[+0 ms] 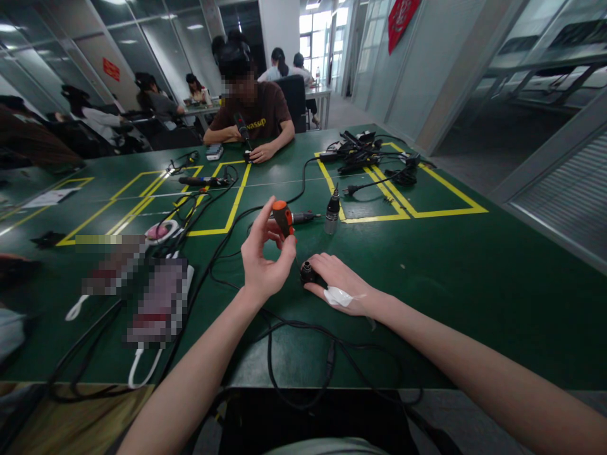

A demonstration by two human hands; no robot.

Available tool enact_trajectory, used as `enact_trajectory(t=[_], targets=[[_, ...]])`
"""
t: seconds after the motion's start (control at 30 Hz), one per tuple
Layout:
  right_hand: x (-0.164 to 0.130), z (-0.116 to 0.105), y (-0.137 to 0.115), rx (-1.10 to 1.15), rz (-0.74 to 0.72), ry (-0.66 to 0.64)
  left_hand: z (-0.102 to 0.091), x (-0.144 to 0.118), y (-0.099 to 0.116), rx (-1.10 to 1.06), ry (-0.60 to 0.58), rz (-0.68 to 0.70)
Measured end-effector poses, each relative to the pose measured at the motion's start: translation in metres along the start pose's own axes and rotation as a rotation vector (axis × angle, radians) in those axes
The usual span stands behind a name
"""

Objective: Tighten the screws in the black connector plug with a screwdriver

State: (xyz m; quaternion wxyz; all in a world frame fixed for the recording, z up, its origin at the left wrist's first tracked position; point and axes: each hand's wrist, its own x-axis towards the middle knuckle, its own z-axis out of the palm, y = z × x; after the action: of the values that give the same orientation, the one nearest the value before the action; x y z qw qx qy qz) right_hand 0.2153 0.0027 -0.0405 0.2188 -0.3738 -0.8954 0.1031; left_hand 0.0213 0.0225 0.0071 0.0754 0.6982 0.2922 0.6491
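Observation:
My left hand point(265, 256) pinches a small screwdriver point(283, 219) with a black and orange handle, raised above the green table. Its thin shaft points down toward a small black cylindrical part point(308, 272). Around that part, low on the tabletop, my right hand point(334, 281) is closed; a white patch is taped near its thumb. Whether the screwdriver's tip touches the part, I cannot tell. Just beyond my hands a black, pen-shaped electric screwdriver point(303, 218) lies on its side. To its right stands a dark tool head with a clear base and a pointed tip point(332, 212).
Black cables point(303, 325) loop across the table near its front edge. Two phones, one of them the nearer phone point(159, 300), lie at left with white cords. A heap of black adapters point(355, 151) sits at the back right. Opposite, a person point(256, 107) works with a tool.

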Motion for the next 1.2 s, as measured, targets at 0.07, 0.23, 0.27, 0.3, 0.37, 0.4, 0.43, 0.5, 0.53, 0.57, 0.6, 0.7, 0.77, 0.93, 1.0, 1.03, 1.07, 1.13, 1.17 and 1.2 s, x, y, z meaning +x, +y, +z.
enact_trajectory(t=[0.07, 0.23, 0.27, 0.3, 0.37, 0.4, 0.43, 0.5, 0.53, 0.57, 0.6, 0.7, 0.77, 0.93, 1.0, 1.03, 1.07, 1.13, 1.17, 1.2], targets=[[0.0000, 0.0001, 0.0002, 0.003, 0.004, 0.003, -0.0003, 0.0013, 0.0019, -0.030, -0.015, -0.005], [0.0003, 0.0004, 0.0001, 0.006, 0.009, -0.004, 0.0007, 0.0030, 0.0046, -0.058, -0.012, 0.002], [0.0004, 0.0005, 0.0000, 0.005, 0.010, -0.004, 0.0012, 0.0027, 0.0045, -0.057, -0.004, -0.005], [0.0005, 0.0006, 0.0000, 0.003, 0.011, -0.004, 0.0017, 0.0022, 0.0044, -0.057, 0.003, -0.015], [0.0008, 0.0007, -0.0002, -0.001, 0.009, -0.006, 0.0025, 0.0010, 0.0039, -0.058, 0.009, -0.028], [0.0009, 0.0007, -0.0002, -0.004, 0.008, -0.009, 0.0027, 0.0005, 0.0036, -0.059, 0.006, -0.028], [0.0010, 0.0008, -0.0003, -0.006, 0.007, -0.012, 0.0028, 0.0001, 0.0035, -0.060, 0.000, -0.027], [0.0010, 0.0011, -0.0001, -0.008, 0.005, -0.019, 0.0023, -0.0003, 0.0035, -0.063, -0.019, -0.022], [0.0009, 0.0013, 0.0001, -0.007, 0.006, -0.020, 0.0018, -0.0002, 0.0036, -0.066, -0.033, -0.022], [0.0007, 0.0016, 0.0005, -0.005, 0.008, -0.017, 0.0012, 0.0000, 0.0038, -0.068, -0.046, -0.025], [0.0005, 0.0019, 0.0009, -0.003, 0.009, -0.014, 0.0004, 0.0004, 0.0039, -0.065, -0.058, -0.027], [-0.0003, 0.0023, 0.0019, 0.002, 0.006, -0.006, -0.0014, 0.0016, 0.0033, -0.022, -0.062, -0.008], [-0.0004, 0.0018, 0.0021, 0.002, 0.000, -0.009, -0.0019, 0.0018, 0.0021, 0.007, -0.035, 0.018], [0.0006, 0.0000, 0.0005, -0.004, 0.007, -0.019, -0.0004, 0.0002, 0.0009, -0.015, -0.036, -0.003], [0.0010, -0.0007, -0.0001, 0.000, 0.009, -0.023, -0.0001, 0.0002, 0.0023, -0.039, -0.046, -0.021], [0.0011, -0.0010, -0.0002, 0.003, 0.008, -0.025, -0.0002, 0.0004, 0.0030, -0.055, -0.054, -0.029], [0.0012, -0.0014, -0.0004, 0.006, 0.006, -0.028, -0.0003, 0.0006, 0.0036, -0.070, -0.065, -0.037], [0.0011, -0.0020, -0.0006, 0.009, 0.005, -0.033, -0.0004, 0.0011, 0.0041, -0.088, -0.077, -0.033], [0.0010, -0.0021, -0.0007, 0.009, 0.005, -0.034, -0.0004, 0.0013, 0.0040, -0.088, -0.077, -0.030], [0.0009, -0.0021, -0.0008, 0.009, 0.006, -0.033, -0.0001, 0.0015, 0.0038, -0.082, -0.077, -0.026]])
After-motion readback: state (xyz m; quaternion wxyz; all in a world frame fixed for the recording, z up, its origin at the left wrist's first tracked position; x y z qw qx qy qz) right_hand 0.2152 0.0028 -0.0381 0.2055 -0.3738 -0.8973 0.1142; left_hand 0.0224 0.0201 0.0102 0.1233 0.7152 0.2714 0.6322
